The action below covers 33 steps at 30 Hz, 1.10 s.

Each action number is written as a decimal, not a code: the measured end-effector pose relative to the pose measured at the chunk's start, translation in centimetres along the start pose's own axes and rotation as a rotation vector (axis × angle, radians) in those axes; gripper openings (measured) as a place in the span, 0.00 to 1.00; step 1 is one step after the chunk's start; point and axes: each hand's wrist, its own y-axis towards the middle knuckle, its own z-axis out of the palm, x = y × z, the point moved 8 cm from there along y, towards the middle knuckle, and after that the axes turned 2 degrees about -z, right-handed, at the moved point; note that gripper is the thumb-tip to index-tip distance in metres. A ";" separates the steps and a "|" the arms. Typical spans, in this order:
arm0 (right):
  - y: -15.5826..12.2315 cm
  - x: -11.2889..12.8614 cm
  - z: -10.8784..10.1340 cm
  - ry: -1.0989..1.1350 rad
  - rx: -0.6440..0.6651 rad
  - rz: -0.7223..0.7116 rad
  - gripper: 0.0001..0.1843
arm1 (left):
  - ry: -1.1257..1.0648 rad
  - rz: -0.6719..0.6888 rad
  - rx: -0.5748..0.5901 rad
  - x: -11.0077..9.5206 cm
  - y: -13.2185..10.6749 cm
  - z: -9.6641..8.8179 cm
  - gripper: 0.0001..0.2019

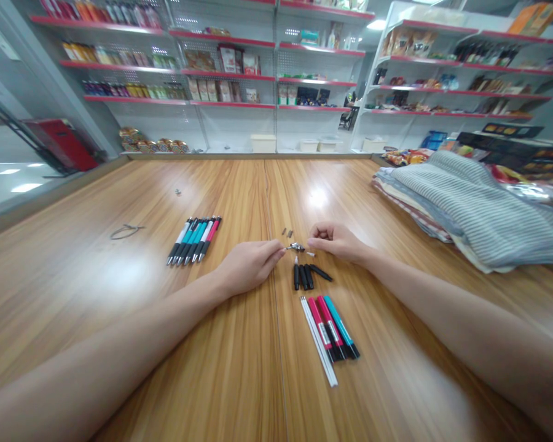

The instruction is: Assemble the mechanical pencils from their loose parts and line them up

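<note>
"What's the biggest thing in view?"

"Red-edged store shelves [276, 67] across the back, then a wooden table [96, 209] in front, with a folded striped cloth [470, 209] at the right."

"And the smaller things on the table?"

"Six assembled pens [194, 239] in a bunch, about five loose pen barrels [329, 331] and four black pen parts [303, 277]. They overlap, so the barrel count is close, not sure."

"The hands?"

"The left hand [251, 265] pinches a small metal pen part [295, 247] in its fingertips, just above the table. The right hand [335, 241] is half curled just beside it, holding nothing I can see."

"How would that part handle?"

"Light, stiff, probably slippery — best taken by its thicker end, between fingertips."
</note>
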 end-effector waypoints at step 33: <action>-0.9 -0.3 0.4 0.213 0.261 0.079 0.15 | -0.012 0.000 0.007 -0.1 -0.1 0.0 0.15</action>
